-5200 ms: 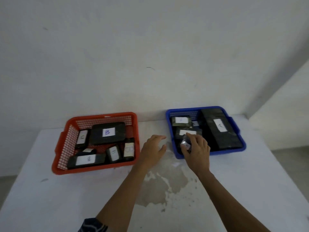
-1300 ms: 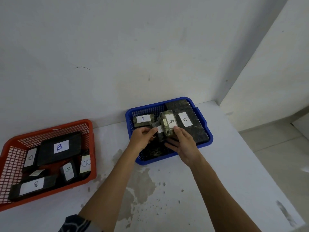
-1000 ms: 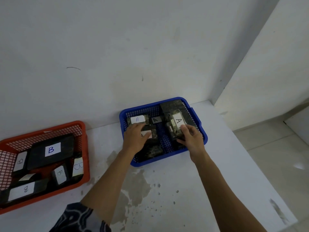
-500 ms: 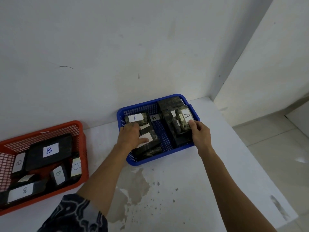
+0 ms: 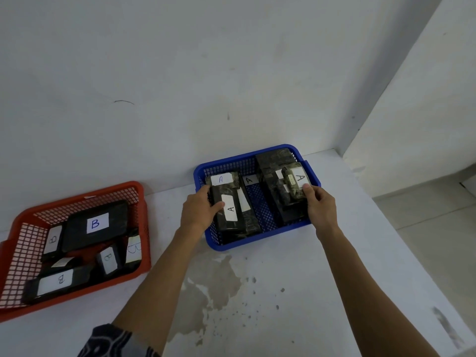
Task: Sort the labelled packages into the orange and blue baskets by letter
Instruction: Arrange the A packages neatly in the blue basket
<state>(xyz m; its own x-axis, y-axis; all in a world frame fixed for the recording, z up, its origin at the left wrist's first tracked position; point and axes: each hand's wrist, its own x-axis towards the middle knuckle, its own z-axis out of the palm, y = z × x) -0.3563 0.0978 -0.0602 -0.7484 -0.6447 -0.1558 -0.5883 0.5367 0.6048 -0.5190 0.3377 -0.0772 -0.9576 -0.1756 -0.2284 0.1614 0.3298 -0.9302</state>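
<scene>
Now, in the head view, both hands have spread apart inside the blue basket (image 5: 257, 243): a second ago they worked close together near its middle, and since then the right hand (image 5: 320, 206) has carried a small A package (image 5: 293, 184) over to the right side, on top of a long dark package (image 5: 277, 186), while the left hand (image 5: 199, 210) has settled on an A package (image 5: 229, 210) at the left. A strip of bare mesh floor now shows between the two groups, so this looks like tidying rather than sorting. The orange basket (image 5: 144, 202) holds only B packages (image 5: 95, 224), and nothing lies loose on the desk (image 5: 283, 292), so the task seems about done. The right grip is closed on the small package's near end; the left grip is clamped round its package's side, thumb across the label.
</scene>
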